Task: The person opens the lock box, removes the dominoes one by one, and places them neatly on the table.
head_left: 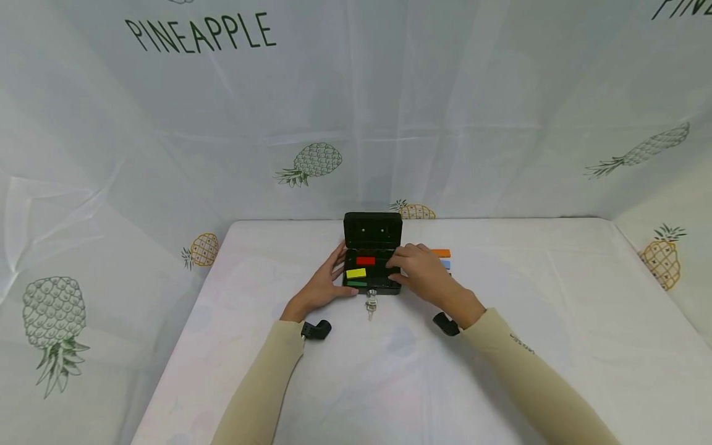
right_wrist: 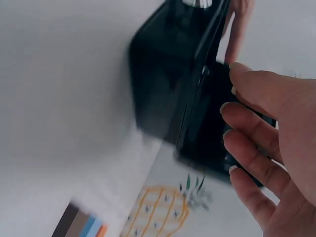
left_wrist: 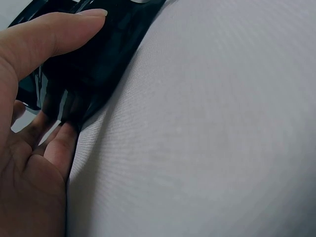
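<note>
A small black cash box (head_left: 372,237) stands on the table with its lid raised. Inside lie a red block (head_left: 365,261), a yellow block (head_left: 356,273) and a green block (head_left: 357,284). My left hand (head_left: 319,285) holds the box at its front left corner, thumb on the front and fingers along the left side. Over the right part of the box is my right hand (head_left: 425,272), its fingers loosely bent into the interior. The right wrist view shows thumb and fingertips apart, with nothing visible between them. That hand hides part of the interior in the head view.
Keys (head_left: 371,304) hang at the lock on the box front. Right of the box lie an orange block (head_left: 441,253) and a light blue block (head_left: 446,264); grey-brown and dark ones (right_wrist: 74,224) show beside them. A pineapple-print sheet (head_left: 473,111) hangs behind the white-covered table (head_left: 378,383).
</note>
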Available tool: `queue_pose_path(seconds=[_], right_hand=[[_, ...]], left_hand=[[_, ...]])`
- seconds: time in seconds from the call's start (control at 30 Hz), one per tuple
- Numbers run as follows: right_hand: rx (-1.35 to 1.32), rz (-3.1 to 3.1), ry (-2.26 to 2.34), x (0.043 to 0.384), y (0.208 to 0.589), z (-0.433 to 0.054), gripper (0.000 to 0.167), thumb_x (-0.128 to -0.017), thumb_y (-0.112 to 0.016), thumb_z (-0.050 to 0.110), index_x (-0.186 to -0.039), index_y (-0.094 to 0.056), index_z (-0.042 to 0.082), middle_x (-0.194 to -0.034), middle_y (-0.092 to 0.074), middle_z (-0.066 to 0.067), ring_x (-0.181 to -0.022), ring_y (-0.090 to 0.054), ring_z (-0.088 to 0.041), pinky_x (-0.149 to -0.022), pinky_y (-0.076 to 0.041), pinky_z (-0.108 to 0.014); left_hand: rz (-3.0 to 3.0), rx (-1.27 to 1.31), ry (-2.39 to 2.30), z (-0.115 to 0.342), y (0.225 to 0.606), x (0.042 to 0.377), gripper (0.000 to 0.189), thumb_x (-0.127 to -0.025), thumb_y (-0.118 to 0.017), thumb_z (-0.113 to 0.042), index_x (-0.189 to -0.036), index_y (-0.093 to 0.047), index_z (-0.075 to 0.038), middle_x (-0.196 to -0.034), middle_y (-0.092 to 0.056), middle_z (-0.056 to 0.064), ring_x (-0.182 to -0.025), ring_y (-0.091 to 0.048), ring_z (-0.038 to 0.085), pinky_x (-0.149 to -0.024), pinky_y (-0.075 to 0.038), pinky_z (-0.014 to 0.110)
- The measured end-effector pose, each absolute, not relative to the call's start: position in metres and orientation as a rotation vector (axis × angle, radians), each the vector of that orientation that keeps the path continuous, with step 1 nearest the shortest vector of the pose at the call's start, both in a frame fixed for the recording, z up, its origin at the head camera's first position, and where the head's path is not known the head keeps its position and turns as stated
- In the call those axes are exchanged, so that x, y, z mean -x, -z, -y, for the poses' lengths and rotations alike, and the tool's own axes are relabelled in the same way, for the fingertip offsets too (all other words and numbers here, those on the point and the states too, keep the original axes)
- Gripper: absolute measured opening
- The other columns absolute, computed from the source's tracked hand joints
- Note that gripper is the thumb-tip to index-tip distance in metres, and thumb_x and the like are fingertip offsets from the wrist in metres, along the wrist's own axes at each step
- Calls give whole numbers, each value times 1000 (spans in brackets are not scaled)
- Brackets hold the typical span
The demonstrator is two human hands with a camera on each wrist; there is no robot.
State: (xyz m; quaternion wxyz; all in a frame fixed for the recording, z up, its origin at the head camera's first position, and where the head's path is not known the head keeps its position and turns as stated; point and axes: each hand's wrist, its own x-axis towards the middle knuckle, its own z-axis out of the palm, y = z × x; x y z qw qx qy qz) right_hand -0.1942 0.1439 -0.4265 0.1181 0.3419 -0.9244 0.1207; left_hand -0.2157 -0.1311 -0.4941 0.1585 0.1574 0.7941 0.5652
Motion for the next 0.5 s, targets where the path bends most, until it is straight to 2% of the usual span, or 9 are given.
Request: queue_pose_path(seconds=[0.2,0.5], right_hand=[[-1055,2784,-307,204,432,-116,23,-90,-87,26,-109,-82,14,-103,-75,0,-98,-66,-21,-95,-59,-39],[-1102,2847,-317,212,433,-92,23,-91,-86,26,-110,-82,13,-108,-76,-3,-106,-69,-24,-100,-58,-43]], left_hand=[[-2263,-453,-1615,132,493,215,122,-86,-87,-1,-172,-5,-26,-174,-23,9,-159,-28,27,-129,-33,38],[-2261,-477,-1622,132,494,215,121,-86,-87,-2,-172,-5,-24,-175,-21,10,-161,-25,27,-130,-31,39]])
